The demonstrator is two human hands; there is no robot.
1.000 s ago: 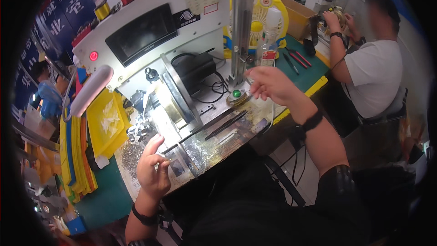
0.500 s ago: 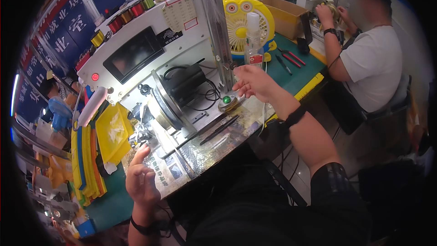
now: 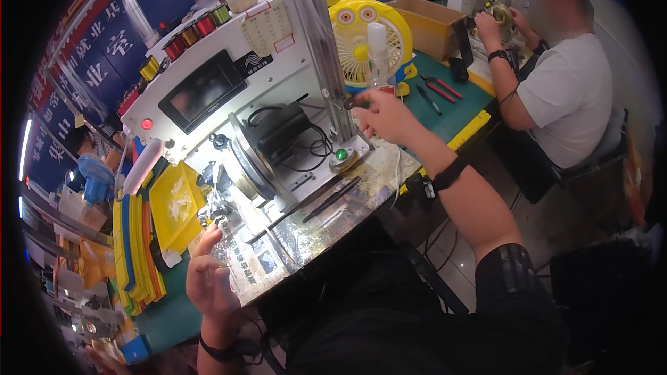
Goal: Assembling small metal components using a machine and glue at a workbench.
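My right hand (image 3: 383,118) is closed at the upright clear tubes (image 3: 321,62), its fingertips pinched beside a small dark round part (image 3: 349,104). What lies between those fingers is too small to make out. My left hand (image 3: 210,285) hangs at the bench's front edge with its fingers loosely bent and the thumb apart, and no object shows in it. Just beyond its fingertips is a small shiny metal fixture (image 3: 217,208) on the white bench machine (image 3: 278,73). That machine carries a large wheel (image 3: 251,167), a black motor (image 3: 283,128) and a dark screen (image 3: 203,90).
A green button (image 3: 341,155) sits near my right hand. Black tweezers (image 3: 332,198) lie on the bench. A yellow tray (image 3: 174,201), yellow fan (image 3: 368,42), clear bottle (image 3: 377,62) and red-handled pliers (image 3: 443,89) stand around. At right a person (image 3: 566,90) works seated.
My right hand has moved slightly left toward the upright tubes, and its fingers have drawn together there. My left hand has barely moved. The view has shifted slightly.
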